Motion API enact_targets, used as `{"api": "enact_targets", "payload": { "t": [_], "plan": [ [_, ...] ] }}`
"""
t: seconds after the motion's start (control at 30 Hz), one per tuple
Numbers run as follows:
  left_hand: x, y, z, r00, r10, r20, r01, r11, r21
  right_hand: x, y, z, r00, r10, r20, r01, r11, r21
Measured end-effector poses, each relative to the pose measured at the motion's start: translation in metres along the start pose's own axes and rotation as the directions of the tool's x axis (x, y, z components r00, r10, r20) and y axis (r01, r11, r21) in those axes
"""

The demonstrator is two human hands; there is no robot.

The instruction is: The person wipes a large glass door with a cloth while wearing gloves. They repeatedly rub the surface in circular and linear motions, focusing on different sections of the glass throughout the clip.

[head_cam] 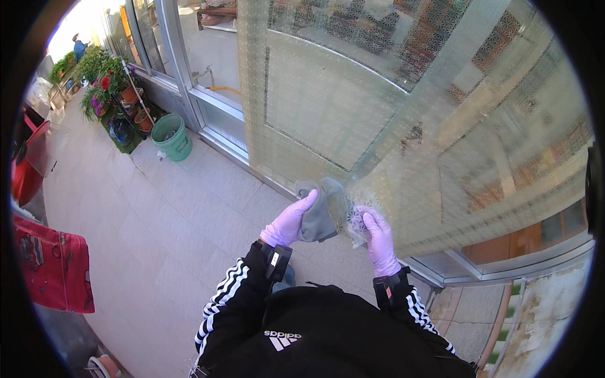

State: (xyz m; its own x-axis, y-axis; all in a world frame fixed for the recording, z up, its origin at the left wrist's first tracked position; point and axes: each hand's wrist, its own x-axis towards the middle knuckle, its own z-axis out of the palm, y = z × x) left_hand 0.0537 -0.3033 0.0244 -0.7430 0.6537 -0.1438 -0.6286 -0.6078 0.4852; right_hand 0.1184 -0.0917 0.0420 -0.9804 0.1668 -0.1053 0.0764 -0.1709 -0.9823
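My left hand [290, 219], in a thin lilac glove, grips a folded grey cloth [317, 219], thumb on top. In a matching glove, my right hand [379, 236] pinches the lower edge of a translucent, flower-patterned plastic curtain [371, 198], its thumb and fingers closed on the sheet. Cloth and curtain edge are close together in front of my body; whether they touch I cannot tell. The curtain hangs over the glazed, metal-framed front of a building.
A green bucket [172, 141] stands on the paved floor [156, 212] by potted flowers [106, 85]. A red patterned fabric [56, 267] hangs at the left, below a red vehicle part [30, 165]. Far off at the upper left is a person [79, 47]. A metal sill [227, 151] runs along the wall.
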Motion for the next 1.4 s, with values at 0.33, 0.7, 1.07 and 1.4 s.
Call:
{"api": "enact_targets", "payload": {
  "t": [0.33, 0.7, 1.07, 1.4],
  "plan": [
    [0.035, -0.061, -0.008, 0.917, 0.294, -0.272, -0.176, 0.906, 0.385, -0.001, 0.014, -0.011, 0.997, -0.027, 0.069, 0.036, 0.990, -0.136],
    [0.028, -0.068, -0.105, 0.862, 0.075, -0.501, -0.141, 0.985, -0.095, -0.031, 0.074, -0.081, 0.982, 0.114, -0.150, -0.100, 0.990, 0.098],
    [-0.006, -0.071, -0.054, 0.922, 0.325, -0.213, -0.306, 0.945, 0.116, -0.112, 0.243, -0.215, 0.717, 0.280, -0.639, -0.676, 0.503, -0.538],
    [-0.005, -0.160, 0.046, 0.992, 0.069, 0.108, -0.108, -0.002, 0.994, -0.105, 0.065, -0.085, 0.919, 0.256, 0.301, -0.340, 0.901, 0.270]
  ]
}}
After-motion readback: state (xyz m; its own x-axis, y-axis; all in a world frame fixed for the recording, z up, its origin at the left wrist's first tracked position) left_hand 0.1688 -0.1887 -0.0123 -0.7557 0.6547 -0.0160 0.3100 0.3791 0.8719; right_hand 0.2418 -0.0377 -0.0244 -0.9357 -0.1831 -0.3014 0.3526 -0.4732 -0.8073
